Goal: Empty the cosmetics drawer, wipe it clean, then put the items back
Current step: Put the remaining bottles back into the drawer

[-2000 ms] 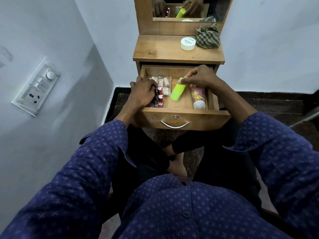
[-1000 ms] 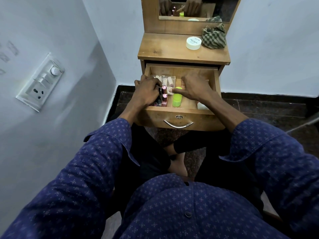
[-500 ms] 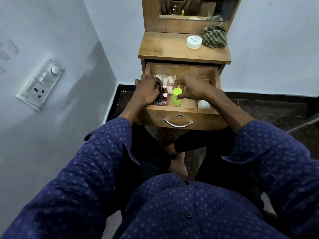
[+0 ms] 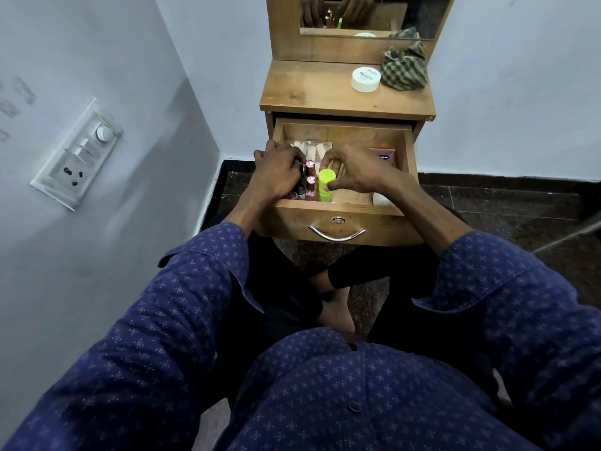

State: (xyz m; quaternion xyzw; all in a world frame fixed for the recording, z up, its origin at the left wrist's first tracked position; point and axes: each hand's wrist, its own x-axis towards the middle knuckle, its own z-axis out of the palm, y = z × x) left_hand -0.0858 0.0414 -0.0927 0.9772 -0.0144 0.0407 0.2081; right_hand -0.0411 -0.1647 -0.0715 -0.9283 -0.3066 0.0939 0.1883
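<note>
**Green bottle stood up in the drawer**

Lay tilted two seconds ago, pinched at its upper end by the right hand (image 4: 354,172); now stands upright as the green bottle (image 4: 326,185) at the front of the drawer (image 4: 341,219), just beside the pink lipsticks (image 4: 310,180). Was swung towards the left and tipped onto its base, then gripped from the right by thumb and fingers. Covers the pink tube by the right wall now, with only its white cap (image 4: 382,199) peeking out below the wrist.
</note>
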